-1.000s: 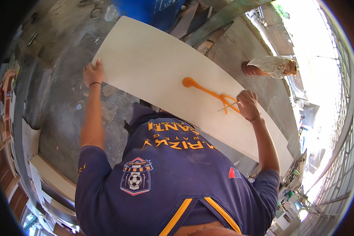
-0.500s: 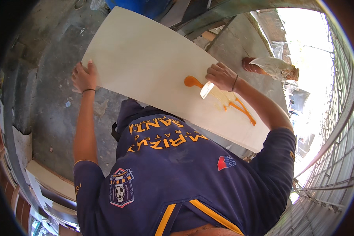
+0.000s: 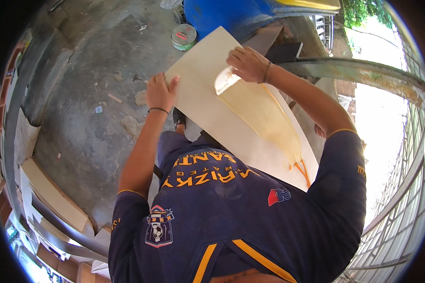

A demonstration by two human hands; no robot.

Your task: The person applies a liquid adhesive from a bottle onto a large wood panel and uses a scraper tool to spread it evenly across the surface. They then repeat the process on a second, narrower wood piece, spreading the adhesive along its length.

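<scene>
A long pale board (image 3: 198, 61) lies slantwise in front of me. At its left edge, my left hand (image 3: 161, 92) grips the rim, thumb over the top face and fingers at the side. A flat white scraper (image 3: 225, 81) is held in my right hand (image 3: 248, 63), its blade down on the board near the far end. Behind the blade runs a wide, thin band of yellow-orange glue (image 3: 264, 120). Thicker orange streaks (image 3: 303, 172) remain at the near right end of that band. The fingertips under the board's left edge are hidden.
Beyond the board's far end stand a large blue container (image 3: 212, 19) and a round tin (image 3: 183, 37). A metal beam (image 3: 359, 73) crosses at the right. Grey concrete floor (image 3: 94, 85) with small scraps lies to the left, and more boards (image 3: 56, 193) lean at lower left.
My right hand has drawn the scraper toward the board's far end, spreading the orange glue into a long band. The view has shifted, bringing in the tin and more of the blue container.
</scene>
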